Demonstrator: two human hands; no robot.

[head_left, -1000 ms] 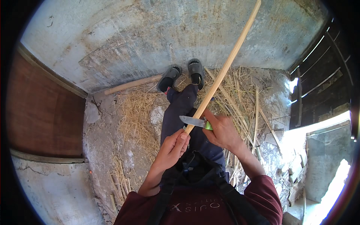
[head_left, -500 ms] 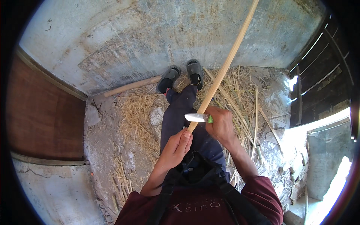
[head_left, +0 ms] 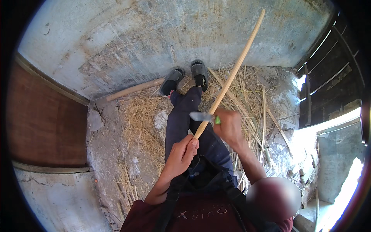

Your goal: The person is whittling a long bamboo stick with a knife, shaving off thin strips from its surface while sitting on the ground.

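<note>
both hands (head_left: 181,154) work a pole (head_left: 232,77) over straw-strewn, seemingly concrete floor (head_left: 104,150).

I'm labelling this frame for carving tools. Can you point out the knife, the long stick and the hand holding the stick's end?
knife (head_left: 200,116), head view, on the flat blade.
long stick (head_left: 235,66), head view, mid shaft.
left hand (head_left: 179,156), head view, back of the hand.

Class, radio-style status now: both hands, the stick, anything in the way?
Left hand grips long pale stick at its near end. Right hand holds green-handled knife, blade on stick. Straw shavings underfoot; nothing blocking.
</note>
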